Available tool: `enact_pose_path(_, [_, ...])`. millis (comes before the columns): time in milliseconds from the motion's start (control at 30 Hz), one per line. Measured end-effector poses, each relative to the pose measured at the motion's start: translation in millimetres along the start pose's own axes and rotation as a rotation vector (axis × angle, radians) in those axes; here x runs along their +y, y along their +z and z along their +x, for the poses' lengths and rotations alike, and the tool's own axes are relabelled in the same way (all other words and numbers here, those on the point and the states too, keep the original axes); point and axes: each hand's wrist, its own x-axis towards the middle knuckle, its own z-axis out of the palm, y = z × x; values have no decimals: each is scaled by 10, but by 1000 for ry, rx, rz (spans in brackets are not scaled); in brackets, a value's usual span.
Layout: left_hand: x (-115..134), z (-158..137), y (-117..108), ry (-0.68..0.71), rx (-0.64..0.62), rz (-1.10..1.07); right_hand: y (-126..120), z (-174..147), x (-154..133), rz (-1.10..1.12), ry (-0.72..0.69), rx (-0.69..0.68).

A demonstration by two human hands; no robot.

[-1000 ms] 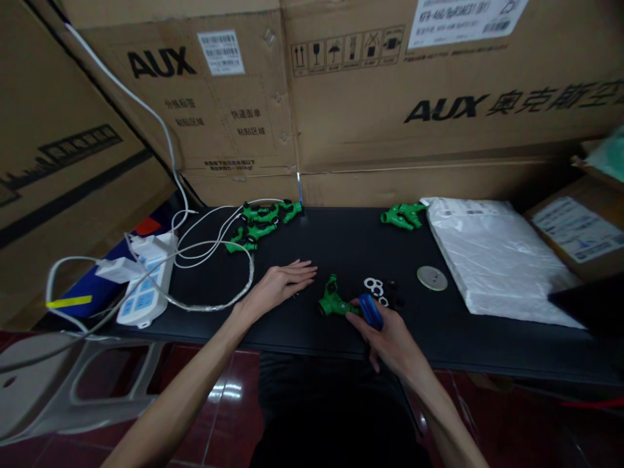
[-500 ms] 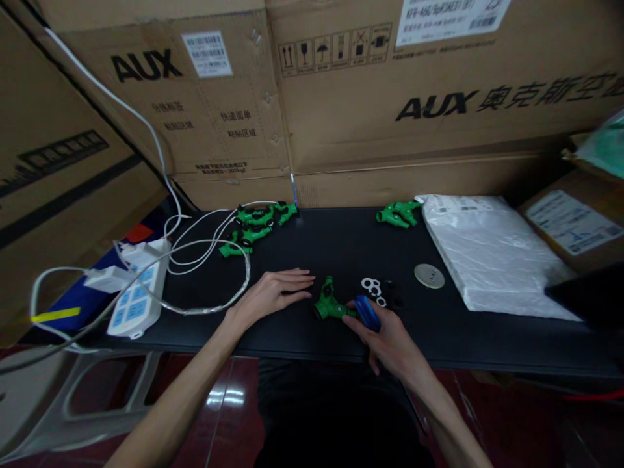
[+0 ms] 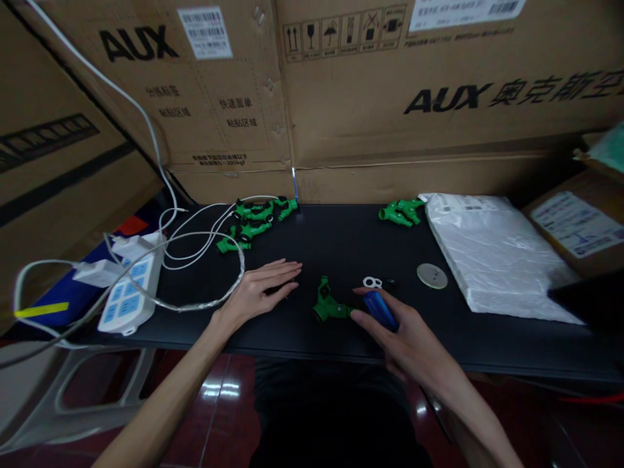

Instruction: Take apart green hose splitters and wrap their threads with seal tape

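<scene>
From the head camera, the right hand [image 3: 407,335] holds a blue cylindrical tool [image 3: 381,310] between thumb and fingers, its long axis slanting up and to the left, with the fingertips reaching toward a green plastic fitting [image 3: 326,304] that lies on the black table [image 3: 341,247]. The fitting sits just beside those fingertips, to their left, its branched body pointing away from the person while one arm of it runs toward the right hand; whether the fingertips touch it cannot be told. The left hand [image 3: 260,289] lies flat and spread on the table, holding nothing, near the fitting on its other side but farther from it than the right. So the fitting lies between the two hands, closer to the right one. Just beyond the blue tool rest white washers [image 3: 372,282], and a round metal disc [image 3: 431,275] lies farther right, beside a white plastic bag [image 3: 492,253]. More green fittings [image 3: 253,218] cluster at the back left among white cables [image 3: 205,240] from a power strip [image 3: 129,292].
</scene>
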Motion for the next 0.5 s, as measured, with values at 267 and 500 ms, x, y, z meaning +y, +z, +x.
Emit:
enact_pose_path(267, [426, 14, 202, -143, 218, 27, -206, -68, -822, 262, -324, -83])
enact_pose_path(500, [727, 79, 456, -379, -10, -143, -31, 55, -1447, 487, -596, -206])
